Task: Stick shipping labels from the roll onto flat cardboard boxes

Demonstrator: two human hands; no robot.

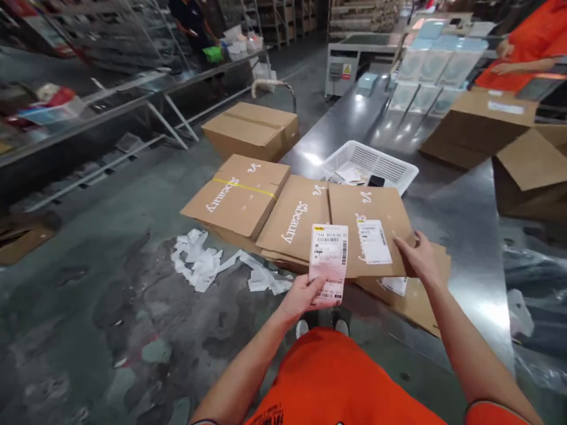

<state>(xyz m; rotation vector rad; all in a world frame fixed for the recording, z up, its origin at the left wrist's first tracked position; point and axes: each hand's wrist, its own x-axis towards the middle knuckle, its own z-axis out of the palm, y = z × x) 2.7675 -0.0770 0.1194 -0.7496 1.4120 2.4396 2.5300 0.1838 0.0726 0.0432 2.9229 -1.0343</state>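
Observation:
Between the thumb and fingers of my left hand (pixel 305 298) is a printed shipping label (pixel 328 254), held up in front of the boxes. My right hand (pixel 417 255) grips the right edge of a flat cardboard box (pixel 348 212), thumb on top and fingers partly hidden beneath. That box bears a white label (pixel 375 242) on its face. To its left lies another flattened box (pixel 301 206) printed "beauty", and beyond that a stack of flat boxes (pixel 241 189) bound with a yellow strap. Under the held box, another cardboard piece (pixel 425 289) carries a partly covered label.
A white plastic basket (pixel 398 171) with papers and a dark object sits on the metal table (pixel 469 236). Clear bins (pixel 434 65) and open cartons (pixel 482 127) stand farther back. Crumpled white paper strips (pixel 199 260) litter the floor. A co-worker in orange (pixel 527 50) is at right.

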